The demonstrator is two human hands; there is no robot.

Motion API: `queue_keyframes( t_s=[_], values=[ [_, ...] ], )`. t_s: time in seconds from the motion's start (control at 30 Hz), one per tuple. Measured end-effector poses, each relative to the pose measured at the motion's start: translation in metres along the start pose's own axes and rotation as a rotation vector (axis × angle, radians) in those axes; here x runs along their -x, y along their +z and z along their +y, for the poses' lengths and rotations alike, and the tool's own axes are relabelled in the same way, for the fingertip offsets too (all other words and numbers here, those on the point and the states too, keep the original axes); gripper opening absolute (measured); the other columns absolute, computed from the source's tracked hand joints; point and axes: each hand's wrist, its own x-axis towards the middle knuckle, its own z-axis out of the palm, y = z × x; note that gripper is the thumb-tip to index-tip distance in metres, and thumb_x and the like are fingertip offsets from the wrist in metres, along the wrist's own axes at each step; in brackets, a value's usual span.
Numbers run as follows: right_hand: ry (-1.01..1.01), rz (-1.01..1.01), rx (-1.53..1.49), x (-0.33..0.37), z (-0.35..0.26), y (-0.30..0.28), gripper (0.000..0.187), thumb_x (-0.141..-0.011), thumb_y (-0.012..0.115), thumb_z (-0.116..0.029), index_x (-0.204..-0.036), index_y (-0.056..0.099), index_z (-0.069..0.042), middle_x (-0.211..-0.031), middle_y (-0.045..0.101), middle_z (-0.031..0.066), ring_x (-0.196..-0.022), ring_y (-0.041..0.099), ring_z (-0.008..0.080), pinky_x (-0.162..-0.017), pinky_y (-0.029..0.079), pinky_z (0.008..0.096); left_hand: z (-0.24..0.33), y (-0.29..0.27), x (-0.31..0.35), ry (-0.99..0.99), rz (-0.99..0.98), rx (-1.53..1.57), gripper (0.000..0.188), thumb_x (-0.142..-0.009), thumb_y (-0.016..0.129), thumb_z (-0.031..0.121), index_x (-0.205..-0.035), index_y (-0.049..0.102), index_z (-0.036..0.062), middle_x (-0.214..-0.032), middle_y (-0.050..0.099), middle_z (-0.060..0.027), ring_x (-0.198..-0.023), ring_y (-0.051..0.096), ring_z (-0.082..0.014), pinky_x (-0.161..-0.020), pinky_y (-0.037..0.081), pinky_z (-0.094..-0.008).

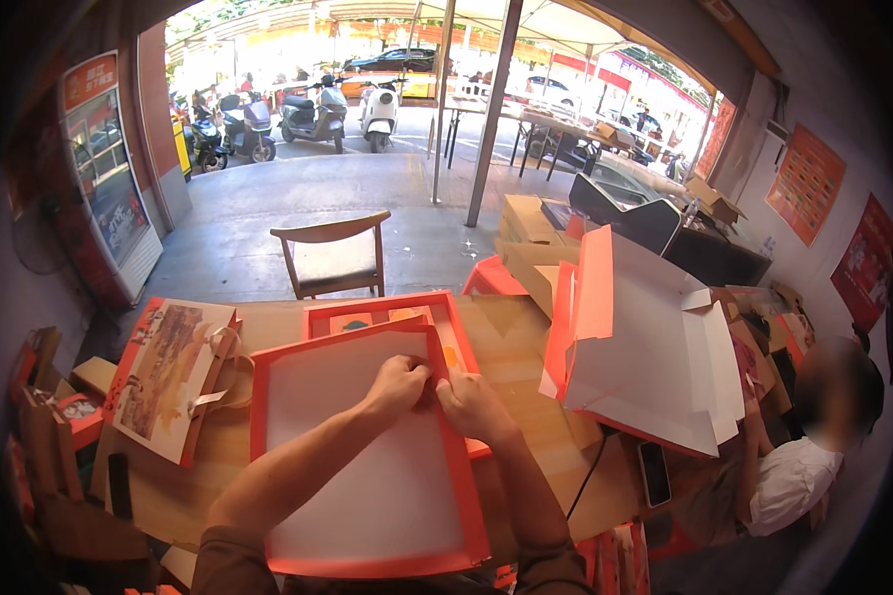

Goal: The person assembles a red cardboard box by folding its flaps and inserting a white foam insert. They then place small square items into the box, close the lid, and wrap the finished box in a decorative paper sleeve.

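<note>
A shallow, white-lined box with a red rim (362, 567) lies in front of me, tilted a little over the table's near edge. My left hand (400, 385) is closed at the inner side of its right wall, close to the far right corner. Opposite it, my right hand (474, 405) is closed on the same wall from outside; the fingertips of both hands are partly hidden. Behind this box, and partly covered by it, a second red tray (451, 305) holds several coloured packs. A printed carrier bag (169, 377) with ribbon handles lies to the left.
At the right, a person (789, 486) sits beside a large, partly folded red-and-white box (655, 347). A phone (655, 474) rests on the wooden table (511, 337) near that person. Beyond stand a chair (332, 253), cardboard boxes (531, 233), a metal pole (493, 119) and parked scooters (313, 119).
</note>
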Motion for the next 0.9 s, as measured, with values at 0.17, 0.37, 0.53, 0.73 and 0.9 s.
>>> queue_keyframes(
  t_s=[0.17,0.37,0.53,0.73,0.9],
  values=[
    [-0.026,0.028,0.007,-0.001,0.002,0.003,0.033,-0.103,0.048,-0.022,-0.099,0.061,0.008,-0.082,0.065,0.0327,-0.083,0.067,0.0505,-0.078,0.052,0.0572,0.013,-0.002,0.003,0.039,-0.034,0.019,0.028,-0.108,0.05,0.015,-0.118,0.066,-0.0048,-0.089,0.071,-0.0136,-0.07,0.071,-0.0228,-0.06,0.059,-0.0376],
    [0.069,-0.026,0.004,0.0,-0.008,-0.003,0.032,-0.101,0.048,-0.02,-0.101,0.062,0.009,-0.087,0.067,0.0332,-0.086,0.067,0.0519,-0.08,0.052,0.0591,0.004,-0.014,-0.001,-0.016,-0.222,0.041,0.029,-0.107,0.048,0.014,-0.12,0.066,-0.0039,-0.092,0.073,-0.0161,-0.074,0.074,-0.0265,-0.062,0.061,-0.0397],
    [0.031,0.089,-0.084,-0.008,0.019,0.014,0.029,-0.1,0.045,-0.017,-0.102,0.062,0.006,-0.088,0.068,0.0318,-0.088,0.068,0.0503,-0.082,0.053,0.0547,0.024,-0.008,0.014,0.17,-0.186,-0.477,0.033,-0.106,0.053,0.022,-0.103,0.074,-0.0025,-0.084,0.076,-0.0186,-0.076,0.077,-0.0304,-0.068,0.062,-0.0447],
    [0.054,0.052,-0.126,-0.005,-0.002,0.008,0.027,-0.099,0.054,-0.018,-0.1,0.064,0.007,-0.091,0.07,0.0317,-0.09,0.07,0.0487,-0.081,0.054,0.0524,0.025,-0.025,0.017,0.618,0.15,-1.107,0.04,-0.1,0.067,0.033,-0.08,0.076,-0.0004,-0.072,0.074,-0.0166,-0.066,0.074,-0.034,-0.067,0.06,-0.0445],
    [0.094,0.056,0.151,-0.007,0.005,0.012,0.03,-0.096,0.062,-0.022,-0.099,0.069,0.007,-0.089,0.072,0.0319,-0.089,0.074,0.0464,-0.08,0.057,0.0529,0.006,-0.02,0.042,0.9,0.149,-1.447,0.016,-0.091,0.073,0.022,-0.088,0.072,0.0063,-0.078,0.072,-0.0134,-0.074,0.074,-0.0281,-0.066,0.061,-0.0409]
  ],
)
